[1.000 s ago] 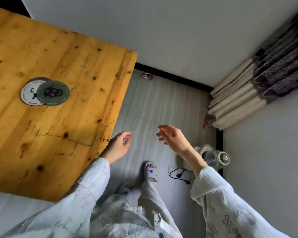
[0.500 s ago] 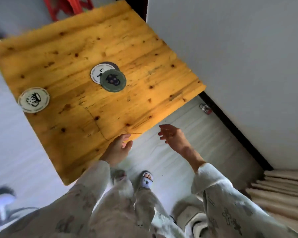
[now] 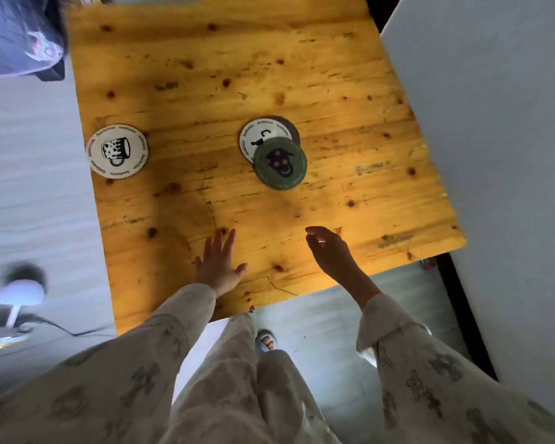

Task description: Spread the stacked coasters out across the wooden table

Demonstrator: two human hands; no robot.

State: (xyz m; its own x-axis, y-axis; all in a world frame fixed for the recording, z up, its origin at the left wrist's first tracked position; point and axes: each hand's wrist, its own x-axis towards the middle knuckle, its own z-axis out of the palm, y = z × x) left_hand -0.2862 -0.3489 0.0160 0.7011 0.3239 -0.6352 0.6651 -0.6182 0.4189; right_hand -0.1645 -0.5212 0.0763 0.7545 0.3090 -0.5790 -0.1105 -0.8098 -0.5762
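A wooden table (image 3: 334, 91) fills the upper middle of the head view. A loose stack sits near its centre: a green coaster (image 3: 280, 163) on top, overlapping a white coaster (image 3: 259, 133), with a dark coaster (image 3: 291, 127) peeking out behind. One white coaster with a mug print (image 3: 117, 151) lies alone at the table's left side. My left hand (image 3: 219, 261) is flat over the near part of the table, fingers spread, empty. My right hand (image 3: 329, 251) hovers over the near edge, fingers loosely curled, holding nothing. Both hands are well short of the stack.
A grey wall (image 3: 494, 123) runs along the table's right side. A white lamp with a cable (image 3: 15, 302) stands on the floor at the left. Dark cloth (image 3: 16, 36) lies at the top left corner. My feet and legs are below the table's near edge.
The view has swung left so the whole table is in front of me. Both hands have moved from beside the table's edge to above its near part, and the left hand has opened flat.
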